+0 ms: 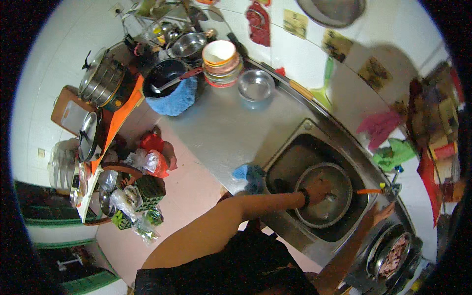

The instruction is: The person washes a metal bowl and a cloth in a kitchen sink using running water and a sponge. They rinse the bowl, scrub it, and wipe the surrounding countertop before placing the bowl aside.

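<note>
My left hand, with a dark band at the wrist, reaches into a round metal basin inside the sink. The basin seems to hold water and a small pale thing; how my left fingers are set is unclear. At the sink's right rim, my right hand is stretched out beside the faucet, holding nothing that shows. Whether it touches the faucet cannot be told. An orange spout or hose points from the faucet over the basin. Below my right hand stands a pan with pieces of raw meat.
A blue cloth lies at the sink's left edge. Stacked bowls, a steel bowl and a black wok with a ladle stand farther up the steel counter. Bags and a green basket lie at left.
</note>
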`<action>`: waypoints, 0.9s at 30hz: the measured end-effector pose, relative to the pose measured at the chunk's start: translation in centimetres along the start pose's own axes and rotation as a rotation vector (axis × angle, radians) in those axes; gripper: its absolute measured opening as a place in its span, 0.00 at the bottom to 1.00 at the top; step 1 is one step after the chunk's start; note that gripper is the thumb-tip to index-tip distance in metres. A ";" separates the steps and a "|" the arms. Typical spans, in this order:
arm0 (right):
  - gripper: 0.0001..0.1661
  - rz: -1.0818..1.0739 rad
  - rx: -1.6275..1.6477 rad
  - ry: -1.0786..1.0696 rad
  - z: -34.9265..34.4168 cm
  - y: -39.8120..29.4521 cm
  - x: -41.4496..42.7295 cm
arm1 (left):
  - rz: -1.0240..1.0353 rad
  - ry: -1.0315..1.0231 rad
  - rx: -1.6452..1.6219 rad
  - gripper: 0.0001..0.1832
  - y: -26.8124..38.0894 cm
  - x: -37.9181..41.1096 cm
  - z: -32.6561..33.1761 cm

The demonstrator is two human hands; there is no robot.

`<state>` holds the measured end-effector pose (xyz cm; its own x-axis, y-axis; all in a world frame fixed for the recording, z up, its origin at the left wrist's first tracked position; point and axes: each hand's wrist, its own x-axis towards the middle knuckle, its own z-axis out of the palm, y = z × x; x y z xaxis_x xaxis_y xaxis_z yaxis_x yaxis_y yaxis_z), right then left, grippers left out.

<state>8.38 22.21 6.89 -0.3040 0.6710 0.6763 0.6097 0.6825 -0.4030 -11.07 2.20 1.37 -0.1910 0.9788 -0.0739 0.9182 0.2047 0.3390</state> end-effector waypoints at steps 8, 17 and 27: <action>0.27 0.041 0.469 -0.867 -3.3 -24.5 -8.6 | 0.213 0.040 0.061 0.16 -5.2 -4.2 -0.1; 0.11 -0.152 0.126 -0.808 -1.9 -34.4 -7.6 | 0.374 0.128 -0.530 0.10 -11.3 -9.3 -4.5; 0.07 -0.207 -0.126 -0.632 -2.8 -39.7 -7.0 | 0.318 0.554 -0.448 0.07 -13.1 -16.2 -15.8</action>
<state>-11.60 -10.41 19.86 -0.7699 0.5968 0.2259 0.5618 0.8018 -0.2035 -25.53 -16.27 12.97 -0.1957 0.8254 0.5296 0.7528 -0.2197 0.6205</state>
